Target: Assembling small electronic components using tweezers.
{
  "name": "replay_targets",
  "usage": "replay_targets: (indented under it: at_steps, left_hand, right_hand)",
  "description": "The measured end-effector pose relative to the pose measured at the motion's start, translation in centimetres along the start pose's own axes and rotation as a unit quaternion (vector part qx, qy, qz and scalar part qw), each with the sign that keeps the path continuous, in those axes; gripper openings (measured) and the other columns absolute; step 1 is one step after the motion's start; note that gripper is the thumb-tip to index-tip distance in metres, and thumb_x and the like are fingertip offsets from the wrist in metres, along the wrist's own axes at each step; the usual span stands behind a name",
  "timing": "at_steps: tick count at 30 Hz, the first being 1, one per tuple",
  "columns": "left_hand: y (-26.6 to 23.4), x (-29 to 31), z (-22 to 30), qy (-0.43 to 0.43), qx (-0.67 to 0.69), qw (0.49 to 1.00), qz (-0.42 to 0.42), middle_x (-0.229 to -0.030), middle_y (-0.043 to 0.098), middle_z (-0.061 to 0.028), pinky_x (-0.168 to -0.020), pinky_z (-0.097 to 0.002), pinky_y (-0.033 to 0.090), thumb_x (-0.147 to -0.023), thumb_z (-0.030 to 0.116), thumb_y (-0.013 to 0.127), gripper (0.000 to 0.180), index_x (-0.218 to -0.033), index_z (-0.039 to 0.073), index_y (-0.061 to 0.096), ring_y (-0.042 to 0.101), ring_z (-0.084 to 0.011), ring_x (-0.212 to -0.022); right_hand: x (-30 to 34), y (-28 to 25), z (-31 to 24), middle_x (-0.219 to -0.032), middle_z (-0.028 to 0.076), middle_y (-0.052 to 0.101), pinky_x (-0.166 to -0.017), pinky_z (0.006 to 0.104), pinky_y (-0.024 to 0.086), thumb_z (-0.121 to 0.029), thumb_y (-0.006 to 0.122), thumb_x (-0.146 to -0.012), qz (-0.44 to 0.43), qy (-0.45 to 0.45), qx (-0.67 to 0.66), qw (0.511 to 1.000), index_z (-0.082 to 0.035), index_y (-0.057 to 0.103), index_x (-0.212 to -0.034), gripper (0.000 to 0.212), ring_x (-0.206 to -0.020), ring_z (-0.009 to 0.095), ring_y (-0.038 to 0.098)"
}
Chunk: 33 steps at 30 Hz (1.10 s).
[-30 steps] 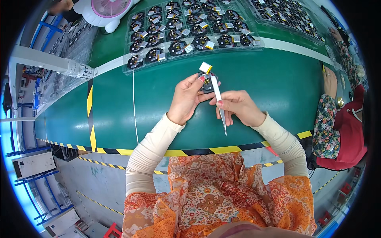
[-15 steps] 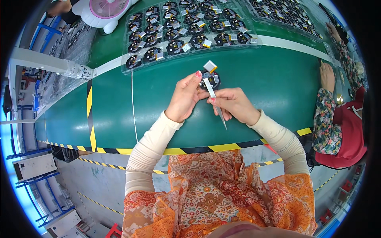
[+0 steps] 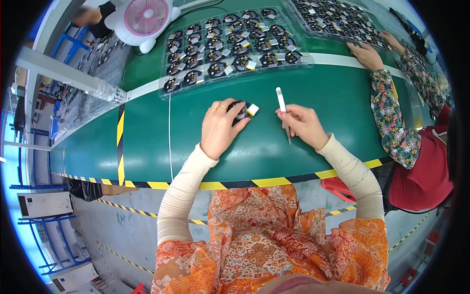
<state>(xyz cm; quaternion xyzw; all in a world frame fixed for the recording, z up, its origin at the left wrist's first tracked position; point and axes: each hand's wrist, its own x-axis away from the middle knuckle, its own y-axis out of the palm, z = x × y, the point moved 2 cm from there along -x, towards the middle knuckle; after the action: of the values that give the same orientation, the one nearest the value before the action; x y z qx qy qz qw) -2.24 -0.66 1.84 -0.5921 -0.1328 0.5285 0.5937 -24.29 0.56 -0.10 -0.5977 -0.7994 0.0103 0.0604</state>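
Note:
My left hand (image 3: 219, 130) is palm down over a round black electronic module (image 3: 238, 109), with its thumb and fingers closed around the rim. A small silver-white battery (image 3: 252, 109) with a yellow edge sticks out from the module's right side. The fingers hide part of the module. To the right, my right hand (image 3: 304, 126) pinches a pair of metal tweezers (image 3: 280, 98) by the middle. Their broad end points up and away, and the narrow tips point down toward me. The tweezers are apart from the module.
A clear tray (image 3: 196, 84) holding rows of similar modules stands beyond my hands. Another full tray (image 3: 338, 36) is at the far right. A white fan with a pink grille (image 3: 147, 17) stands far left. A co-worker's hand (image 3: 366, 56) reaches in from the right.
My left hand has turned palm down and lowered the module leftward. My right hand has drawn the tweezers away from it to the right. The co-worker's arm has reached farther toward the far-right tray.

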Motion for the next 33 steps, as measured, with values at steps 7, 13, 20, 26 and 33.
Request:
replay_targets:
  at_steps: [7,13,20,26,33]
  left_hand:
    - [0.0,-10.6,-2.5,-0.079,0.24,0.967,0.04,-0.095,0.061,-0.0116,-0.074,-0.0345,0.044,-0.068,0.015,0.073,0.033,-0.095,0.004,0.059,0.056,-0.0284,-0.083]
    - [7.5,-23.3,-5.5,0.022,0.103,0.993,0.06,-0.084,0.062,-0.0151,-0.074,-0.0391,0.043,-0.07,0.026,0.071,0.028,-0.085,0.005,0.061,0.056,-0.032,-0.083]
    - [14.2,-28.8,-4.5,0.118,0.074,0.989,-0.043,-0.099,0.062,-0.015,-0.08,-0.0381,0.044,-0.075,0.015,0.062,0.013,-0.081,0.004,0.066,0.058,-0.0331,-0.09]
    - [14.7,-30.8,-6.7,0.093,0.047,0.99,-0.093,-0.103,0.061,-0.0154,-0.081,-0.0356,0.047,-0.075,-0.002,0.051,0.023,-0.091,0.007,0.065,0.06,-0.0327,-0.089]
    - [15.9,-32.2,-8.7,0.109,0.051,0.986,-0.114,-0.108,0.06,-0.0127,-0.091,-0.0338,0.041,-0.065,-0.011,0.041,0.049,-0.104,0.008,0.063,0.054,-0.0307,-0.103]
  right_hand:
    - [-0.6,-0.5,0.2,-0.062,0.002,0.056,-0.044,0.0195,0.039,-0.012,0.057,-0.085,-0.015,-0.068,0.056,0.996,0.003,0.061,-0.095,0.018,-0.05,0.004,0.049]
    - [0.1,-0.3,-0.7,-0.057,0.003,0.054,-0.043,0.0239,0.036,-0.013,0.06,-0.084,-0.017,-0.104,0.098,0.99,0.001,0.062,-0.092,0.017,-0.048,0.005,0.046]
    - [0.3,-0.5,-0.2,-0.057,0.006,0.055,-0.044,0.0274,0.037,-0.014,0.06,-0.084,-0.023,-0.125,0.095,0.987,0.001,0.061,-0.088,0.016,-0.046,0.011,0.047]
    - [-0.3,-0.9,-0.5,-0.058,0.007,0.054,-0.044,0.0289,0.039,-0.013,0.061,-0.082,-0.016,-0.148,0.107,0.983,0.0,0.06,-0.086,0.014,-0.046,0.015,0.049]
    - [-1.5,-0.8,-0.4,-0.059,0.009,0.056,-0.046,0.0347,0.041,-0.018,0.059,-0.083,-0.024,-0.137,0.119,0.983,-0.002,0.058,-0.078,0.017,-0.049,0.023,0.054]
